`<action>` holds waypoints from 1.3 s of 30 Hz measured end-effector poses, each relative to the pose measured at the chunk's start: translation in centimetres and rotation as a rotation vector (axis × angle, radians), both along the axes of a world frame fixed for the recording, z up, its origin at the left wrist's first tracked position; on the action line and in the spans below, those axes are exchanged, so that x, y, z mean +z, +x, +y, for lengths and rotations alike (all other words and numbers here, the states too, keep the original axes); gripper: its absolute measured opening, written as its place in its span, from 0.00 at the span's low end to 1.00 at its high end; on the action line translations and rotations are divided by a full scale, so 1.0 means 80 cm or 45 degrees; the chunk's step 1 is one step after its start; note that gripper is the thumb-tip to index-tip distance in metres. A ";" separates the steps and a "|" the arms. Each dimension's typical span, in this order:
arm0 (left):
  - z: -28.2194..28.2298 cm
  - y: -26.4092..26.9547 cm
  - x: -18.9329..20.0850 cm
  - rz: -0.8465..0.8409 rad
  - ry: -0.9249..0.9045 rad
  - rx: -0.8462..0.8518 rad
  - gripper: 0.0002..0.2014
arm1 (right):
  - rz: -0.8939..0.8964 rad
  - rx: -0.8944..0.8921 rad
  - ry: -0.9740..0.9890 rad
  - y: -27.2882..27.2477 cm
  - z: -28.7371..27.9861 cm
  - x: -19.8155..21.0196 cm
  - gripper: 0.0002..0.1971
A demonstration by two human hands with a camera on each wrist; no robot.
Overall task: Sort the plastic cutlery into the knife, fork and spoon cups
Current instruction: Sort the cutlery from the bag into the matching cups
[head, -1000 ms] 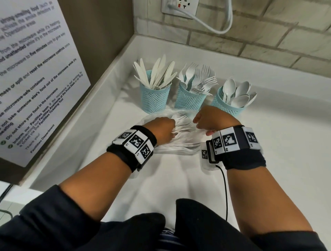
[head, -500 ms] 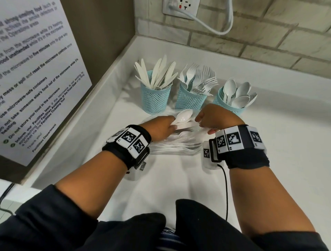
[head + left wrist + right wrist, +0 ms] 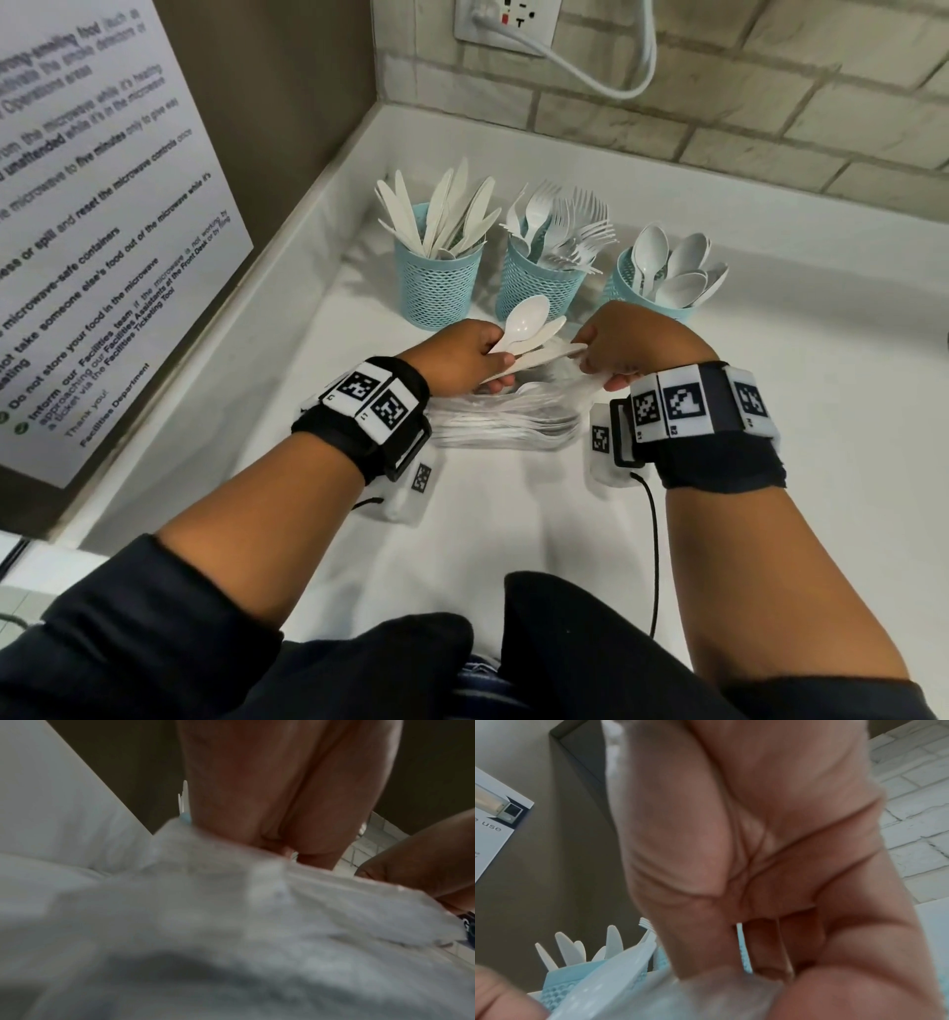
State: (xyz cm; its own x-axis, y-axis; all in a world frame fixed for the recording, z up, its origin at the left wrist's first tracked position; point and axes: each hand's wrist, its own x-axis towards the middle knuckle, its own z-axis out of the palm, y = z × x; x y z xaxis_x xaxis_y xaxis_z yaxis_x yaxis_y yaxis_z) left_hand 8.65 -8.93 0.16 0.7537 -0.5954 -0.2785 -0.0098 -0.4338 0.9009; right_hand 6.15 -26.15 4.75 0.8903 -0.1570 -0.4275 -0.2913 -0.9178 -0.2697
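Three teal mesh cups stand at the back of the white counter [image 3: 821, 411]: the knife cup [image 3: 439, 288], the fork cup [image 3: 534, 295] and the spoon cup [image 3: 624, 280], each holding white cutlery. My left hand [image 3: 457, 360] grips a small bunch of white plastic cutlery with spoons [image 3: 529, 321] uppermost, lifted in front of the fork cup. A clear plastic bag [image 3: 508, 421] with more cutlery lies under both hands. My right hand [image 3: 631, 339] pinches the bag's edge. In the right wrist view the fingers [image 3: 757, 841] close on the bag's film [image 3: 718, 994]. The left wrist view is blurred by the bag [image 3: 205, 902].
A side panel with a printed notice [image 3: 102, 205] closes the left side. The brick wall [image 3: 770, 103] behind carries an outlet with a white cord [image 3: 606, 87]. A black cable [image 3: 655, 539] trails from my right wrist over the counter.
My left hand has come out of the bag holding spoons and risen toward the cups. My right hand has stayed on the bag.
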 end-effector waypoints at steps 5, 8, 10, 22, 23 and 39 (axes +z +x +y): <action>-0.004 0.001 0.002 -0.031 -0.026 -0.016 0.09 | 0.030 -0.034 0.006 -0.007 -0.008 0.002 0.15; -0.008 0.002 0.002 -0.079 -0.005 0.007 0.11 | 0.048 -0.026 -0.026 -0.012 -0.010 0.004 0.15; -0.010 0.003 0.001 -0.129 0.017 0.029 0.12 | 0.050 -0.060 0.006 -0.014 -0.013 0.005 0.17; -0.016 0.002 0.001 -0.064 -0.095 0.102 0.09 | -0.064 -0.157 0.382 -0.023 -0.020 0.022 0.16; -0.016 0.001 0.001 -0.064 -0.103 0.108 0.08 | -0.076 -0.181 0.439 -0.023 -0.020 0.021 0.16; -0.017 -0.002 0.001 0.116 -0.387 0.243 0.11 | -0.386 -0.552 1.165 -0.021 -0.022 0.010 0.07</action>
State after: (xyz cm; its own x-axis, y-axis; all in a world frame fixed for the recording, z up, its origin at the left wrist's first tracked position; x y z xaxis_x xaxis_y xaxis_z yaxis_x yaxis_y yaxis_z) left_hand 8.51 -10.25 0.22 0.8395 -0.5121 -0.1819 0.1318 -0.1329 0.9823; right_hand 4.49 -27.88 5.58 0.9247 -0.2171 -0.3128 -0.3501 -0.1614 -0.9227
